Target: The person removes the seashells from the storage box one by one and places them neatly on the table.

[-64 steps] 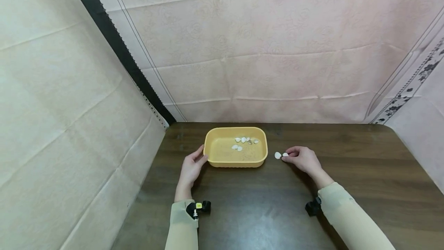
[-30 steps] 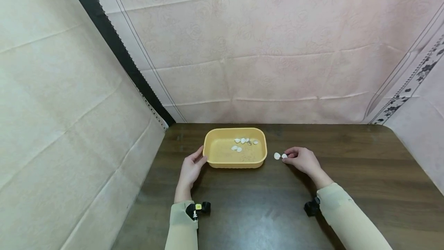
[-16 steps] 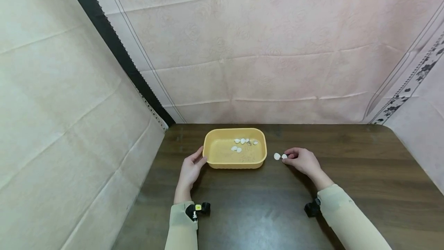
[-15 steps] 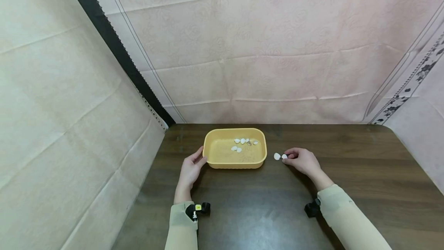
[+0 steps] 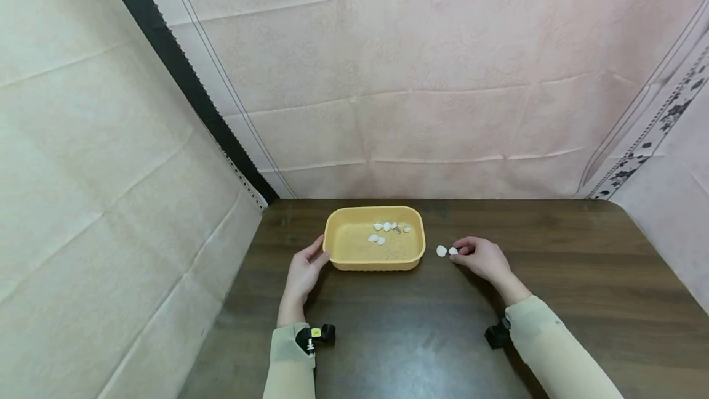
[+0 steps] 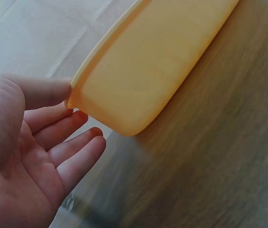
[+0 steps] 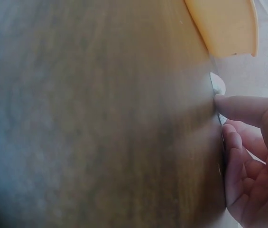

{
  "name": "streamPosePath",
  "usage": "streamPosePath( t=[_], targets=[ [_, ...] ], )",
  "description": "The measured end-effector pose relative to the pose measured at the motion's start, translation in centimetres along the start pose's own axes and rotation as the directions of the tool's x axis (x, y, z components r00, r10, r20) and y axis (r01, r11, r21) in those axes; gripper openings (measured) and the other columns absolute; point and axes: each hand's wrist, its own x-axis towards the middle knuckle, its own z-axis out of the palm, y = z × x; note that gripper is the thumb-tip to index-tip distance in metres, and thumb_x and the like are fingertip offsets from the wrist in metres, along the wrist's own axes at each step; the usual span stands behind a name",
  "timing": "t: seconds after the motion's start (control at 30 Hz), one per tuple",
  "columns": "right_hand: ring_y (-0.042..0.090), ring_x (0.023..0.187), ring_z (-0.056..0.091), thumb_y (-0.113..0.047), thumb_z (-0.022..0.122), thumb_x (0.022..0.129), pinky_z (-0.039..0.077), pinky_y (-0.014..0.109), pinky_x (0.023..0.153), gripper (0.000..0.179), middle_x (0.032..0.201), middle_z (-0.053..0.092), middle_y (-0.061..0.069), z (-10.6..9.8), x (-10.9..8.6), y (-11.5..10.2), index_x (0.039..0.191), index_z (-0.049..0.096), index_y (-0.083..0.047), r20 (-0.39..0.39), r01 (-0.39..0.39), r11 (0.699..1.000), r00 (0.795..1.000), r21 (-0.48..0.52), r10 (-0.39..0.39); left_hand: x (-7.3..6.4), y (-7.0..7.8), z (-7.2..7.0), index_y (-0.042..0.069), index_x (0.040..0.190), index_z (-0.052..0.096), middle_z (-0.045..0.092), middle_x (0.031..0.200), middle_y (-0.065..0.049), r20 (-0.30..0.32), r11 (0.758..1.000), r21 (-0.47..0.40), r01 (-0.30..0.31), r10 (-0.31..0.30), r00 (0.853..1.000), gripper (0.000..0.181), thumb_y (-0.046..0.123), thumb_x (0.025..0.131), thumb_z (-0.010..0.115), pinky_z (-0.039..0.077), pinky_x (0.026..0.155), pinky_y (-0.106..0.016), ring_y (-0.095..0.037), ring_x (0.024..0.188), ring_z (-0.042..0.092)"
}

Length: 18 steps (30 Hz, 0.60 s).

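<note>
A yellow plastic tray stands near the table's far edge, holding several small white seashells. At its left end my left hand pinches the rim between thumb and index finger, with the other fingers loosely bent under it in the left wrist view. To the right of the tray, two white shells lie side by side on the table. My right hand pinches the right-hand shell, mostly covered by thumb and fingers in the right wrist view. The left-hand shell lies just beyond the thumb.
The brown wooden table reaches back to a pale cloth hung behind it. Another cloth hangs along the left side. Fine sand-like grains are spread on the tray's floor. A black wrist camera sits at the right cuff.
Everything shifts slightly down in the head view as the camera moves. Both hands keep their places at the tray rim and the shell.
</note>
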Motion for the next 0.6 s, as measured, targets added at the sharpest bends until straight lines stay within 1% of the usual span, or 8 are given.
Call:
streamPosePath(
  t=[0.2, 0.47, 0.6],
  targets=[
    [0.023, 0.091, 0.064, -0.034, 0.082, 0.095, 0.05, 0.041, 0.08, 0.037, 0.1, 0.073, 0.003, -0.17, 0.03, 0.15, 0.121, 0.077, -0.009, -0.011, 0.003, 1.0, 1.0, 0.003, -0.003, 0.3, 0.06, 0.15, 0.005, 0.154, 0.057, 0.054, 0.158, -0.013, 0.003, 1.0, 0.004, -0.012, 0.012, 1.0, 0.05, 0.008, 0.105, 0.068, 0.048, 0.113, -0.043, -0.033, 0.142, 0.056],
    [0.021, 0.089, 0.063, -0.033, 0.083, 0.094, 0.047, 0.039, 0.079, 0.037, 0.098, 0.071, 0.001, -0.24, -0.04, 0.1, 0.121, 0.077, -0.009, -0.006, 0.011, 1.0, 1.0, 0.0, -0.011, 0.34, 0.03, 0.15, 0.005, 0.155, 0.056, 0.053, 0.159, -0.015, 0.019, 1.0, -0.004, -0.012, 0.012, 1.0, 0.051, 0.008, 0.105, 0.068, 0.047, 0.114, -0.046, -0.034, 0.142, 0.055],
    [0.021, 0.09, 0.063, -0.034, 0.082, 0.094, 0.049, 0.04, 0.08, 0.038, 0.1, 0.071, 0.001, -0.18, -0.06, -0.04, 0.123, 0.076, -0.009, 0.012, 0.019, 1.0, 1.0, -0.001, -0.019, 0.12, 0.07, 0.16, 0.005, 0.154, 0.057, 0.054, 0.158, -0.015, -0.007, 1.0, -0.005, 0.002, -0.002, 1.0, 0.051, 0.008, 0.105, 0.07, 0.049, 0.112, -0.043, -0.033, 0.141, 0.057]
  ],
)
